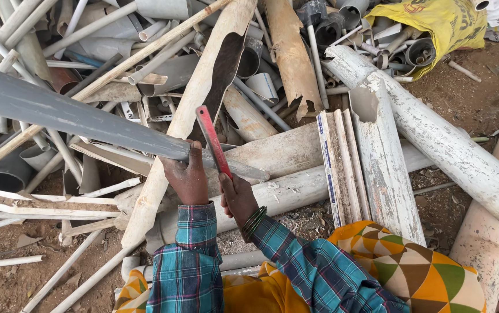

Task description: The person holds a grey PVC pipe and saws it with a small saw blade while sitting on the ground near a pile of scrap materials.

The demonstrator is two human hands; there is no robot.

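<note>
Grey plastic pipe (75,116), long and smooth, slants across the heap from nine o'clock down toward the centre, its near end resting on a pale, dirt-stained pipe (296,188) that lies crosswise beneath it. Behind, from ten to one o'clock, a tangle of broken white and tan plastic pipes (162,58) covers the brown soil. At two o'clock a thick, chipped white pipe (435,145) runs diagonally, with a crumpled yellow sack (441,23) above it. At centre the left hand (187,177) closes over the grey pipe's near end, fingers curled on top. Just beside it at three o'clock, the right hand (238,197), green bangles at its wrist, grips a narrow red-handled saw blade (213,139) pointing toward twelve, laid against the grey pipe.
</note>
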